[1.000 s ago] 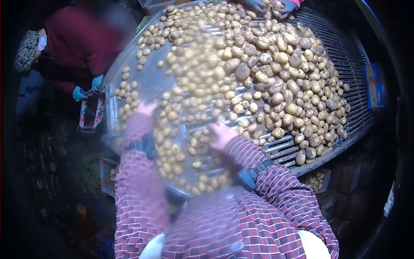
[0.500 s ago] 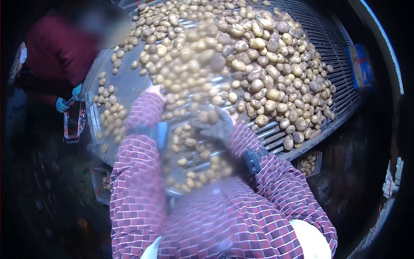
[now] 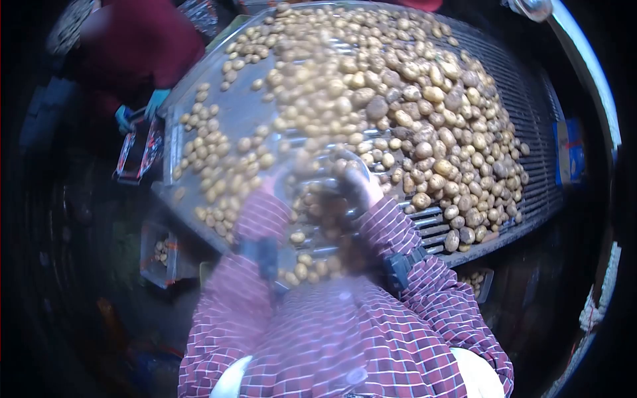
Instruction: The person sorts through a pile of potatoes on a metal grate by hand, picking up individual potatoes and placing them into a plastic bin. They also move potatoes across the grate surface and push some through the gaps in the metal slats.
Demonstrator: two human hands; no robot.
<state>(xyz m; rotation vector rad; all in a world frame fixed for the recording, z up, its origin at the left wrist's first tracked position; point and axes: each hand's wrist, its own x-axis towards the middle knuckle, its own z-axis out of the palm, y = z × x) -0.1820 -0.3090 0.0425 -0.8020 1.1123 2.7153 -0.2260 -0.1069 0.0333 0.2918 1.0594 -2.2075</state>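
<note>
Both my hands are low over the slatted sorting table [image 3: 431, 219], close together in front of my body. My left hand [image 3: 286, 180] is smeared by motion, and its fingers do not show clearly; loose potatoes [image 3: 255, 159] lie just beyond and to its left. In a grey glove, my right hand [image 3: 355, 178] curls around potatoes [image 3: 340, 162] at its fingertips. A few more potatoes [image 3: 312, 266] rest on the bars between my forearms and chest. The large potato heap [image 3: 438, 132] begins right beyond my right hand.
At the left edge a person in a dark red top [image 3: 142, 43], wearing teal gloves, holds a frame-like container [image 3: 136, 152]. Crates with potatoes stand below the table, one at left [image 3: 159, 255] and one at right [image 3: 481, 284]. A blue box [image 3: 569, 151] sits at the right edge.
My left hand has moved right and nearer my body, closer to my right hand. More potatoes now lie on the left plate. The view has shifted, and the other person's hands sit higher in it.
</note>
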